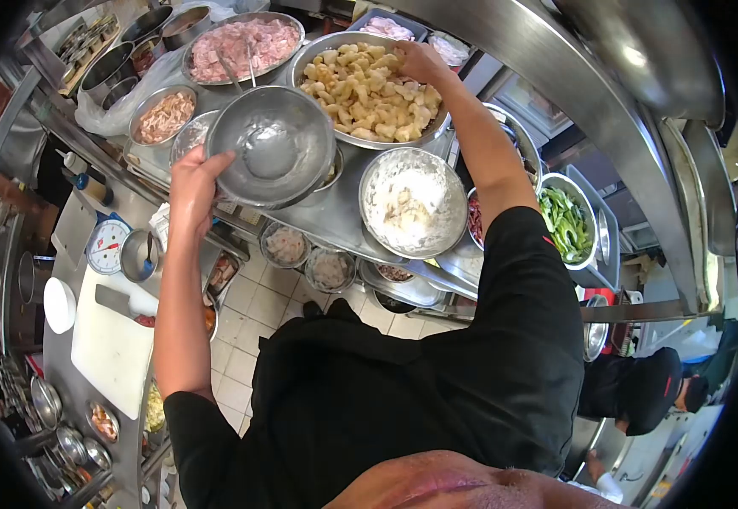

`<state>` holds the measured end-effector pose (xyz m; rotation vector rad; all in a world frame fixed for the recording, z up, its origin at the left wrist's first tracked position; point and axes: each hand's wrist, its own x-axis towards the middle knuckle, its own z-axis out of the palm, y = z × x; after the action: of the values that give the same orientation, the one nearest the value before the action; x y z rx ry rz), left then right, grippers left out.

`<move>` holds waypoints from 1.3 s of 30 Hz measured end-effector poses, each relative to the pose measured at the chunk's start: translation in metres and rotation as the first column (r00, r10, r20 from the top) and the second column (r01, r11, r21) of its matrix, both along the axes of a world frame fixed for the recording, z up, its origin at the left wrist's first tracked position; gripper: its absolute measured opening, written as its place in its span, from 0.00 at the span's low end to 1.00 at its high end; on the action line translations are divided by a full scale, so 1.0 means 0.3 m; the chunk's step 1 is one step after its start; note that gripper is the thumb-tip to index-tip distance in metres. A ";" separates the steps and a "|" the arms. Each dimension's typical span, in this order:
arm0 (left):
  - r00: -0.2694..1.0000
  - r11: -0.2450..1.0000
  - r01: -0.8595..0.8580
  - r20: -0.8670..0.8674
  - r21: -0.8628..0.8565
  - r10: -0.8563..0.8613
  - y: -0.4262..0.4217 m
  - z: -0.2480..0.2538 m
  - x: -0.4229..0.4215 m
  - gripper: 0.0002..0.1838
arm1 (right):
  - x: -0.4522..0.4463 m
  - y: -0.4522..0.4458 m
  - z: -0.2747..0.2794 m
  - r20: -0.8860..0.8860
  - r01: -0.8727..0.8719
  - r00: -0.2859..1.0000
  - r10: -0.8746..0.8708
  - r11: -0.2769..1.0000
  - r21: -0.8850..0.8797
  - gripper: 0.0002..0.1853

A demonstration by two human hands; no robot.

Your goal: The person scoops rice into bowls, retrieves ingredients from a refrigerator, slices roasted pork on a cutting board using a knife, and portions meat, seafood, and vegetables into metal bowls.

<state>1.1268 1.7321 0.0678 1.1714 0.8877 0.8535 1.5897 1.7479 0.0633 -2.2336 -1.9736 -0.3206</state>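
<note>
My left hand [192, 188] grips the rim of a metal mixing bowl [271, 148], thumb over the edge. The bowl is tilted toward me, with nothing but shine and smears inside. At the upper right, my right hand [422, 64] reaches over the far right rim of a large metal basin [299, 64]. Its fingertips dip toward the golden battered pieces [369, 89] heaped there, and the grip itself is hidden. Just below the basin stands a bowl dusted with white flour [411, 202], holding a few pale coated lumps.
Raw pink meat [246, 47] fills a tray at the back, beside a bowl of shredded meat [165, 117]. Sliced green peppers [564, 222] lie to the right. A dial scale [108, 244] and white cutting board [114, 331] occupy the left counter. A co-worker [640, 386] stands at right.
</note>
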 end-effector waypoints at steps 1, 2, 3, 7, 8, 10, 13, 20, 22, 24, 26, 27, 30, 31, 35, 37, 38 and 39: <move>1.000 1.000 0.018 0.017 -0.022 -0.018 -0.007 0.013 0.019 0.06 | 0.002 0.002 0.004 0.024 0.034 0.999 -0.033 0.999 -0.025 0.29; 0.998 0.999 0.046 -0.030 -0.023 -0.046 -0.018 0.049 0.034 0.05 | 0.015 -0.009 0.014 -0.120 0.062 0.991 -0.061 0.998 0.001 0.29; 0.997 0.996 0.077 -0.016 -0.033 -0.077 0.000 0.037 0.045 0.04 | -0.008 -0.048 0.065 -0.264 0.093 0.961 -0.083 0.995 0.025 0.29; 0.985 0.985 0.168 -0.026 -0.038 -0.169 0.075 -0.029 0.126 0.04 | -0.087 -0.112 0.174 -0.798 -0.019 0.596 0.090 0.995 0.098 0.26; 0.987 0.985 0.161 -0.010 -0.061 -0.162 0.055 -0.002 0.164 0.03 | -0.131 -0.133 0.211 -0.862 -0.131 0.482 0.156 0.986 0.105 0.24; 0.987 0.982 0.164 0.024 -0.093 -0.162 0.044 0.013 0.211 0.03 | -0.227 -0.142 0.264 -0.896 -0.330 0.402 0.190 0.943 0.052 0.23; 0.987 0.984 0.160 0.044 -0.081 -0.157 0.048 -0.012 0.238 0.03 | -0.286 -0.046 0.220 -0.826 -0.359 0.524 0.206 0.933 0.005 0.25; 0.999 0.994 -0.020 0.035 -0.110 0.024 -0.097 -0.032 0.074 0.01 | -0.040 0.318 -0.119 -0.330 -0.142 0.942 0.066 0.967 -0.212 0.34; 0.997 0.990 -0.045 0.057 -0.131 0.053 -0.122 -0.071 0.038 0.00 | -0.201 0.217 -0.004 -0.271 -0.095 0.962 0.033 0.972 -0.217 0.33; 0.994 0.987 -0.068 0.080 -0.145 0.080 -0.134 -0.122 0.020 0.01 | -0.267 0.215 0.034 -0.295 -0.035 0.952 -0.075 0.935 -0.352 0.31; 0.987 0.980 -0.101 0.103 -0.170 0.120 -0.164 -0.109 0.025 0.02 | -0.256 0.237 0.025 -0.320 -0.048 0.942 -0.098 0.906 -0.420 0.33; 0.987 0.981 -0.102 0.108 -0.168 0.121 -0.171 -0.110 0.030 0.02 | -0.246 0.248 0.024 -0.332 -0.055 0.937 -0.110 0.892 -0.449 0.34; 0.986 0.980 -0.105 0.112 -0.169 0.125 -0.185 -0.102 0.035 0.03 | -0.154 0.274 -0.009 -0.176 -0.240 0.965 0.195 0.926 -0.290 0.34; 0.987 0.980 -0.103 0.103 -0.169 0.122 -0.188 -0.108 0.035 0.03 | -0.163 0.253 0.016 -0.122 -0.217 0.975 0.186 0.915 -0.339 0.33; 0.988 0.978 -0.104 0.092 -0.179 0.122 -0.181 -0.140 0.055 0.03 | -0.235 0.141 0.101 -0.014 -0.216 0.974 0.227 0.902 -0.374 0.28; 0.987 0.976 -0.104 0.101 -0.189 0.125 -0.188 -0.129 0.065 0.03 | -0.313 0.110 0.094 -0.078 -0.229 0.973 0.219 0.845 -0.483 0.26; 0.987 0.978 -0.100 0.103 -0.182 0.121 -0.187 -0.126 0.066 0.03 | -0.299 0.114 0.051 -0.067 -0.301 0.950 0.306 0.835 -0.461 0.22; 0.988 0.979 -0.097 0.105 -0.178 0.117 -0.188 -0.127 0.067 0.03 | -0.310 0.102 0.047 -0.023 -0.273 0.954 0.298 0.835 -0.478 0.21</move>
<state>1.1468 1.6756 0.0298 0.9221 0.9165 0.9036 1.4968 1.7787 0.0773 -2.1337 -2.6049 0.1713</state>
